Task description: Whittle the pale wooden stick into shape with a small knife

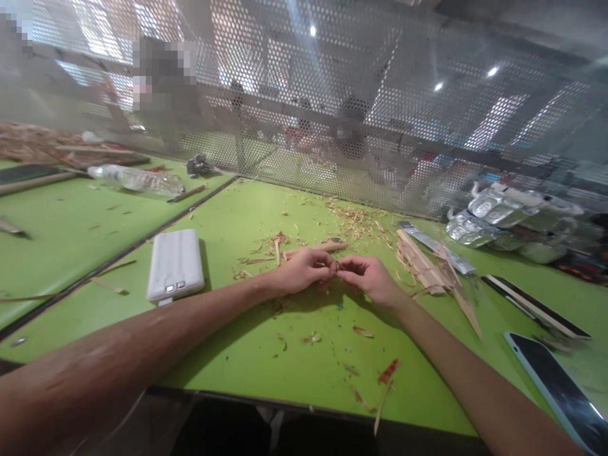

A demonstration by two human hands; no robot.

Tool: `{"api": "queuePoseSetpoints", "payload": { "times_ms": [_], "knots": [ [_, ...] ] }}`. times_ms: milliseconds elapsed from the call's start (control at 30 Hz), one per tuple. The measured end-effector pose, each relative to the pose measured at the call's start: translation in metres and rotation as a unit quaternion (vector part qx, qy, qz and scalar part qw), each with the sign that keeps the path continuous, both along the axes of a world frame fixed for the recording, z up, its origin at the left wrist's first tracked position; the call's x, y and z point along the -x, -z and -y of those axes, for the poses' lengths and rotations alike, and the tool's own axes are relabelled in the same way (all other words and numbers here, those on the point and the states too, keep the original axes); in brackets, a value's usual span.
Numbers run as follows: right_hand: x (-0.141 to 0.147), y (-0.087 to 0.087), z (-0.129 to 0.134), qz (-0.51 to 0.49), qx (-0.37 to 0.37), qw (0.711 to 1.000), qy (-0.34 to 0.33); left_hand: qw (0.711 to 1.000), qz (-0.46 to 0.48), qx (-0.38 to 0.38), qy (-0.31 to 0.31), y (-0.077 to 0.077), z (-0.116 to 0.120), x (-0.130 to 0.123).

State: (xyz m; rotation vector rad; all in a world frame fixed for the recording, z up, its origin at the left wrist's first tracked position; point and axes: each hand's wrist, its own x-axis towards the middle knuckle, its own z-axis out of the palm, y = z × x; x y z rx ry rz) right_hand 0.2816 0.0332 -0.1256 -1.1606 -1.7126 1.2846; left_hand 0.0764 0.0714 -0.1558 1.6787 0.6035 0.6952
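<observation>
Over the middle of the green table (pixel 218 342), my left hand (pixel 304 271) and my right hand (pixel 369 278) meet fingertip to fingertip. Both are closed in a pinch around something small and dark, too tiny to make out. Just behind my left hand lies a pale wooden piece (pixel 316 248) with a darker end. Curled wood shavings (pixel 356 221) are scattered behind the hands, and a reddish chip (pixel 389 370) lies in front of them. To the right of my right hand is a pile of thin wood strips (pixel 420 263) beside a metal ruler-like strip (pixel 434 246).
A white power bank (pixel 175 265) sits at left, with a clear plastic bottle (pixel 137 180) behind it. At right are a phone (pixel 558 386), a dark flat strip (pixel 536 307) and silvery packs (pixel 503 212). A perforated metal screen (pixel 304 126) stands behind, with people beyond it.
</observation>
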Motion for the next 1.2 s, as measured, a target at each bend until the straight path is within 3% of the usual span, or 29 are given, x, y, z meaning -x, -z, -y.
{"api": "queuePoseSetpoints", "payload": {
  "times_ms": [267, 533, 733, 1200],
  "knots": [
    [-0.002, 0.003, -0.001, 0.014, 0.027, 1.0, 0.004, 1.0, 0.011, 0.017, 0.004, 0.002, -0.001, -0.001],
    [-0.002, 0.007, -0.004, 0.024, 0.008, 1.0, 0.005, 0.999, 0.021, 0.04, 0.022, 0.0, -0.004, -0.002],
    [-0.004, 0.009, -0.007, 0.02, 0.01, 1.0, 0.01, 0.998, 0.012, 0.063, -0.023, -0.004, 0.0, -0.008],
    [-0.002, 0.007, -0.002, 0.026, 0.021, 0.999, 0.019, 0.999, 0.015, 0.036, 0.03, -0.001, -0.004, 0.0]
  ]
}}
